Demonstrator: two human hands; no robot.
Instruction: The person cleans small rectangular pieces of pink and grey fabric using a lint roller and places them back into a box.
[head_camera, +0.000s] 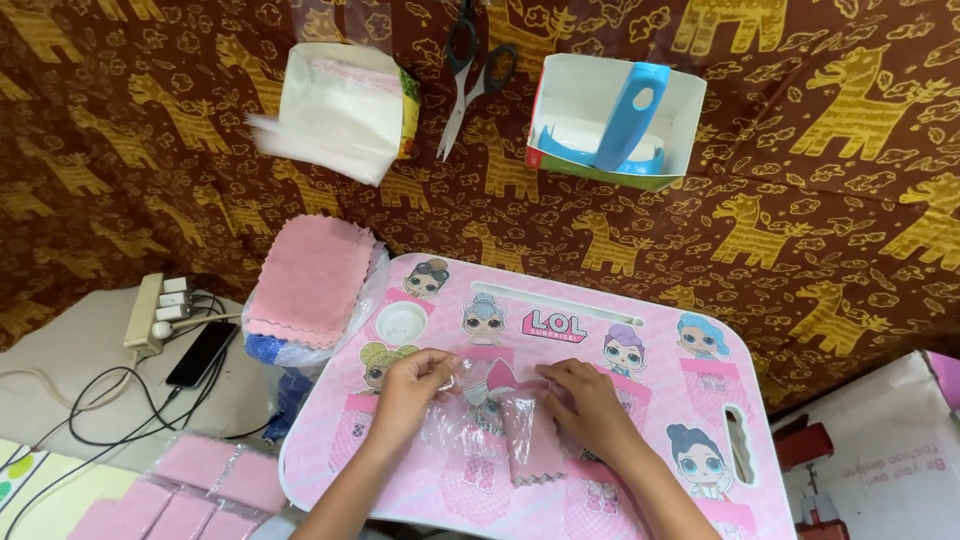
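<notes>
Both hands are working over a pink lap table (640, 400) with cartoon doll pictures on it, so I'm placing everything off that. The left hand (410, 385) is resting near the middle of the table top, fingers curled together and pinching the edge of a clear plastic bag (470, 405). The right hand (585, 400) is sitting just beside it on the other side of the bag, fingers bent and pressing down on the plastic, close to a rolled pink cloth (525, 440) that's lying inside or under the bag, can't quite tell which. The cloth is pointing toward the table's near edge.

Just off the table's far left corner there's a stack of pink cloths (310, 280) sitting on more crinkly plastic, touching the table edge. Farther out beyond the table, on the brown horse-print fabric (800, 200), a pair of scissors (470, 70) is lying between a box of clear bags (340, 105) and a white box (680, 100) holding a blue tool (625, 115).

Left of the table there's a power strip (150, 310) and a black phone (200, 352) with cables running around. By the table's near left corner, some already bagged pink cloths (190, 485) are lying flat in a bunch.
</notes>
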